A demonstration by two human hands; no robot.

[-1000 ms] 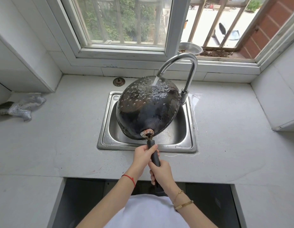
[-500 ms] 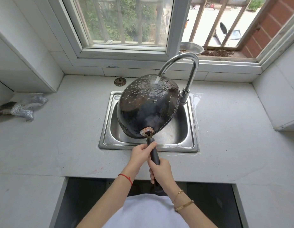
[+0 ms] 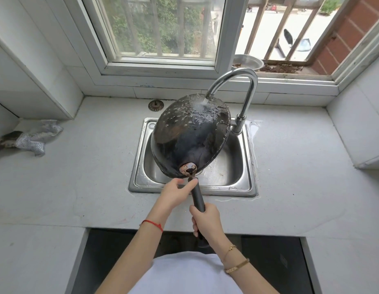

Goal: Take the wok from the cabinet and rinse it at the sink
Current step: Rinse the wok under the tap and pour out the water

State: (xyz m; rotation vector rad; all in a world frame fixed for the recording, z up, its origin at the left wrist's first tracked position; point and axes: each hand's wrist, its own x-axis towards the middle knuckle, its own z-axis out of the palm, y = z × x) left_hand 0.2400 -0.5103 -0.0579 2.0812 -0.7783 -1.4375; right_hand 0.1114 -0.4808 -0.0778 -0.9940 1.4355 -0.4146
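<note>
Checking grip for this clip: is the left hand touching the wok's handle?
Touching. The head view shows the left hand with thumb and fingers wrapped around the wok handle just below the wok.

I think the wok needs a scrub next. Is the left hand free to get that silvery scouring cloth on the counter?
Probably not yet: the left hand grips the wok handle along with the right hand. The bare counter leaves the path to the cloth open once it lets go.

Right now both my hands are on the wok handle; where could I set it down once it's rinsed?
Bare counter lies right of the sink, out to the side wall, though wet beside the faucet. Left of the sink, the counter is free up to the scouring cloth. The basin itself is crowded by the wok.
</note>
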